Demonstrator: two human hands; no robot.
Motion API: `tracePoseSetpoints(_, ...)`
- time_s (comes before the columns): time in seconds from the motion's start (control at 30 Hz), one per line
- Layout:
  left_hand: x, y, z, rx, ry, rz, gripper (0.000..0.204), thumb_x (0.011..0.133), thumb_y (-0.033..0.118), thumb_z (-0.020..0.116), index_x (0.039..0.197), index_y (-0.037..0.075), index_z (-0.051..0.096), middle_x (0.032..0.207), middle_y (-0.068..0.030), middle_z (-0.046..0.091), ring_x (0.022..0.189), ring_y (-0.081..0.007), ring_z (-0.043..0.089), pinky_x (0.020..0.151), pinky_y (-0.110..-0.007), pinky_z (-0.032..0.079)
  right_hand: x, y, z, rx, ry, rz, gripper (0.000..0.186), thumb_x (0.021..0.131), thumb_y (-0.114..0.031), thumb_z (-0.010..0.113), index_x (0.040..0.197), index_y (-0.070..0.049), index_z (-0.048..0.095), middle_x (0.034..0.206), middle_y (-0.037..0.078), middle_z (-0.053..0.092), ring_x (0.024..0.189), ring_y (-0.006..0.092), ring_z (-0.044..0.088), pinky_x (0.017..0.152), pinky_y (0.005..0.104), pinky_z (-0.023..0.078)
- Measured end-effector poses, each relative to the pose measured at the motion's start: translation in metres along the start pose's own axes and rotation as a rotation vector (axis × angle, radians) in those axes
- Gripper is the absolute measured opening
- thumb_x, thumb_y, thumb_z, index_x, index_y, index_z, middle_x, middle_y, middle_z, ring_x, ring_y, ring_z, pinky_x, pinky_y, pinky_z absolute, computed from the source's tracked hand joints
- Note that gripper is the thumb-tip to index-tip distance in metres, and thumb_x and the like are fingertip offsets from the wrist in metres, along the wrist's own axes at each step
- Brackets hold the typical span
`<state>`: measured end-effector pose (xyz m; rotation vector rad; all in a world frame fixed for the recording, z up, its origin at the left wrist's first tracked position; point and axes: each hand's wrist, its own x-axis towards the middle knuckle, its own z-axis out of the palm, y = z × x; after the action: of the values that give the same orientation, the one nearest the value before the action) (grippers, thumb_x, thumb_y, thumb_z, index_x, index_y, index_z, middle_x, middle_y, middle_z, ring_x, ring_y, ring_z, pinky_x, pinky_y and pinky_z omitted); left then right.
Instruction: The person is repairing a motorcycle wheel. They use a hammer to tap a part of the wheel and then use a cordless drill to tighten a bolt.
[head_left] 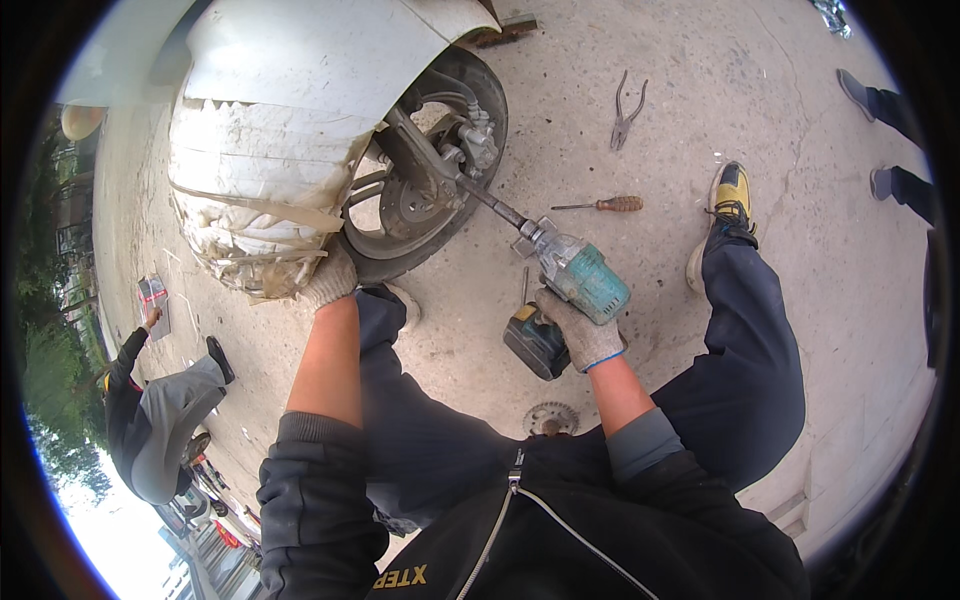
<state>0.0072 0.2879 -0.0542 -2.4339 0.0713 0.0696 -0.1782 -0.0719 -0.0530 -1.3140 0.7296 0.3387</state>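
My right hand (578, 328), in a knitted work glove, is wrapped around the grip of a teal cordless impact wrench (590, 280). Its dark battery sits below the hand, and its long nose points up and left to the metal fork leg (425, 145) beside the wheel. Whether the socket sits on a fastener there is too small to tell. My left hand (332, 278), gloved too, grips the lower edge of a white body panel (265, 185) close to the tyre (492, 95); its fingertips are partly hidden. The panel is torn and bound with tape and film.
Pliers (625, 115) and a screwdriver (605, 204) lie on the concrete beyond the wrench. A toothed metal disc (550, 418) lies between my legs. One person (165, 420) is at the far left, reaching toward a box (153, 297); another person's legs (895, 110) show at the right.
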Motion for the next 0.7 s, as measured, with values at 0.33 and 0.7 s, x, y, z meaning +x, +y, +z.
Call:
tracePoseSetpoints(0.33,0.000,0.000,-0.008,-0.055,-0.025,-0.024,0.057,0.099,0.034,0.058,0.154,0.021,0.052,0.161,-0.0104,0.050,0.150,-0.0377,0.043,0.120,-0.061,0.032,0.000,-0.001,0.001,0.013,0.004,-0.006,0.030,0.089,-0.017,0.080,0.112,-0.003,0.068,0.093,0.007,0.073,0.081,0.0160,0.070,0.074,0.0340,0.058)
tracePoseSetpoints(0.7,-0.004,0.004,-0.023,-0.324,0.244,-0.009,0.038,0.098,0.034,0.059,0.129,0.016,0.073,0.128,-0.0146,0.072,0.119,-0.0385,0.067,0.106,-0.057,0.047,-0.008,-0.021,0.004,0.187,-0.008,0.037,0.030,0.091,-0.002,0.076,0.120,-0.004,0.067,0.098,0.004,0.067,0.077,0.0141,0.063,0.069,0.0323,0.056)
